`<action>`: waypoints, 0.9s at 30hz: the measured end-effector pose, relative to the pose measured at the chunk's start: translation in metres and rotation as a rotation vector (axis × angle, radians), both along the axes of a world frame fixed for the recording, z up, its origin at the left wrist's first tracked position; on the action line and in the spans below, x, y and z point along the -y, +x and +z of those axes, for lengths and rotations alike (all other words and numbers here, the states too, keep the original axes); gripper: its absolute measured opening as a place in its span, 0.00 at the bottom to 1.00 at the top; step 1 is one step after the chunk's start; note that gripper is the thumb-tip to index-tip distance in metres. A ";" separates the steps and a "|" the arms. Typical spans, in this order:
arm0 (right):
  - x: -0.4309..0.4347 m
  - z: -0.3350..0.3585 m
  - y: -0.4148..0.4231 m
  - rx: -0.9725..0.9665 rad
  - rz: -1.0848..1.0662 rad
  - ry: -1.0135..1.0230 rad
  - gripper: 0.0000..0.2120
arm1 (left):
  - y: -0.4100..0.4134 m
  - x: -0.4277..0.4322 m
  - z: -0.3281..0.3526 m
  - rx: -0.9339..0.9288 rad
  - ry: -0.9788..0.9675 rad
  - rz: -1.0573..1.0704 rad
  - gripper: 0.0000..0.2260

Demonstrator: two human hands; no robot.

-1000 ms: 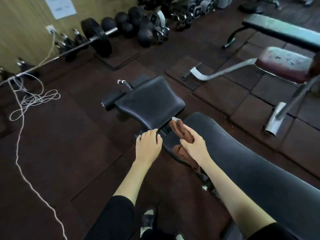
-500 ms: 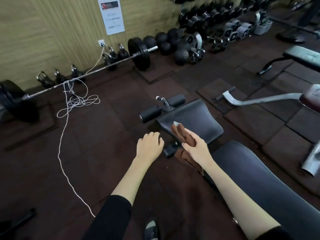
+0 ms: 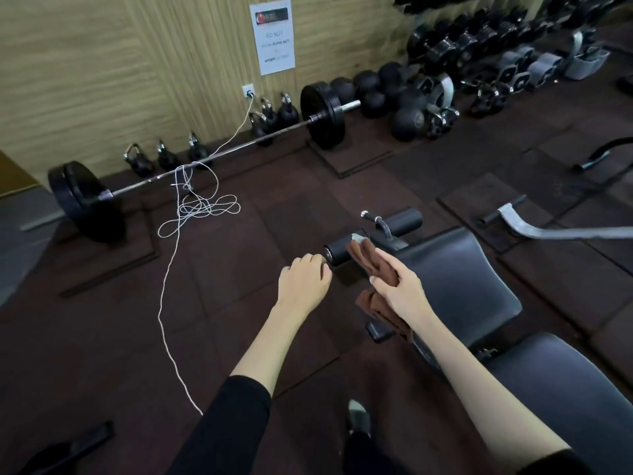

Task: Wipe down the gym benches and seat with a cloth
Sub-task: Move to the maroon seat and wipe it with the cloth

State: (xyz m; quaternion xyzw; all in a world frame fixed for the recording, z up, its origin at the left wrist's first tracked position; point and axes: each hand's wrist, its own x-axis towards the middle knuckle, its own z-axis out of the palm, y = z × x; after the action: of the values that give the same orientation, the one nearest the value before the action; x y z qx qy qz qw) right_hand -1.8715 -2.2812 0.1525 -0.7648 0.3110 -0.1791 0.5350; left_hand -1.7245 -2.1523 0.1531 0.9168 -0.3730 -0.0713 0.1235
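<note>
The right grip point(image 3: 399, 293) clutches the cloth point(image 3: 359, 255) against the roller pad point(image 3: 335, 255) just ahead, the left grip point(image 3: 303, 279) is loose and empty; wiping seems midway.

wall notice point(image 3: 276, 36) unreadable, bench backrest point(image 3: 565, 389) cut off
</note>
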 end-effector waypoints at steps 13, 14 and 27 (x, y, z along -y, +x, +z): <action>0.086 -0.003 0.237 -0.026 0.045 -0.056 0.26 | 0.221 0.069 0.010 -0.018 0.087 0.030 0.15; 0.094 -0.004 0.257 -0.024 0.050 -0.058 0.26 | 0.240 0.074 0.012 -0.009 0.089 0.023 0.15; 0.165 -0.011 0.469 -0.001 -0.104 0.016 0.25 | 0.477 0.168 0.008 -0.035 0.150 -0.105 0.15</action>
State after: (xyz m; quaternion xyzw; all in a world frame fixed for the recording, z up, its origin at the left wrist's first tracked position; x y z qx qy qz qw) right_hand -1.4028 -2.4459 0.1416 -0.7435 0.3517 -0.2039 0.5310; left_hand -1.2472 -2.3206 0.1614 0.9013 -0.4119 -0.1215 0.0571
